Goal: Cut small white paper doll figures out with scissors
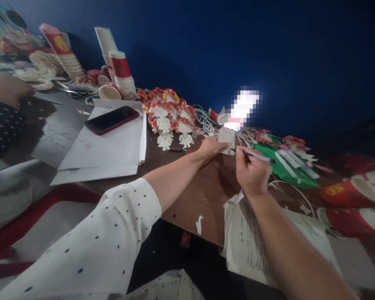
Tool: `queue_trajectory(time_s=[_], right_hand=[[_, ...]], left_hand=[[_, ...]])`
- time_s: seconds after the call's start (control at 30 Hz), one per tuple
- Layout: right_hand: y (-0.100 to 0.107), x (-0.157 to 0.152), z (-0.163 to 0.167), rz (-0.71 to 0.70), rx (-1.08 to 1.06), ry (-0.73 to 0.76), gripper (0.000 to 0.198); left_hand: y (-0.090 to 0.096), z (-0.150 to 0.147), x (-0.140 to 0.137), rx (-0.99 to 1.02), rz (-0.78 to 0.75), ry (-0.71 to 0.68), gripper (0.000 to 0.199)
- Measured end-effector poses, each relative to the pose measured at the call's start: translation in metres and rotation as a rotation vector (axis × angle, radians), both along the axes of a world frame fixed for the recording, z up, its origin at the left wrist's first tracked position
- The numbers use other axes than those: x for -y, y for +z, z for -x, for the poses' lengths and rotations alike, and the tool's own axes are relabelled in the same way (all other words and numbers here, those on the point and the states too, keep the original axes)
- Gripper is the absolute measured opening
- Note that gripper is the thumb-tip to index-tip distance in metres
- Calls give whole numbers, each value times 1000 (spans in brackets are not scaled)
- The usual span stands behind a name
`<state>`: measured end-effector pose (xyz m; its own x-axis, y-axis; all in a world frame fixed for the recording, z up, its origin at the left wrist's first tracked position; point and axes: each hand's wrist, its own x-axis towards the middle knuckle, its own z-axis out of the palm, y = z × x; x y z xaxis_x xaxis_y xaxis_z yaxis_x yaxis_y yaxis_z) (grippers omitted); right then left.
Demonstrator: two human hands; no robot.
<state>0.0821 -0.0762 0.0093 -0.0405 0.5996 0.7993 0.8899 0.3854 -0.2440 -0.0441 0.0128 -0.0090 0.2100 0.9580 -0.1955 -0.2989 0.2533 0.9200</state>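
My right hand [252,173] is closed around a pen [262,158], its tip pointing left toward a small pale paper piece [226,137]. Thumb and fingers of my left hand [211,146] grip that paper piece at its left side, over the brown table [187,196]. Whether the pen tip touches the paper I cannot tell. Left of my hands sits a cluster of paper dolls [165,114] with red and yellow frilled rims round their heads.
A dark phone [112,120] lies on white sheets [90,150] at left. Stacked paper cups [122,75] stand behind. A green sheet [278,164] and red cups [346,191] are at right, a blurred bright screen [243,108] behind. Another person's hand [8,89] is at far left.
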Motion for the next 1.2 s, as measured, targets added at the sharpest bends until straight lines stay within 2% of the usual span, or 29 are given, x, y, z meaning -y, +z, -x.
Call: queue_trajectory(time_s=[0.17,1.2], right_hand=[[1,1,0,2,11,-20,34],[-1,2,0,0,20,-26,32]], left_hand=[[-4,-1,-3,-44,-91,-38,14],[1,5,-3,-52,-88,18,16]])
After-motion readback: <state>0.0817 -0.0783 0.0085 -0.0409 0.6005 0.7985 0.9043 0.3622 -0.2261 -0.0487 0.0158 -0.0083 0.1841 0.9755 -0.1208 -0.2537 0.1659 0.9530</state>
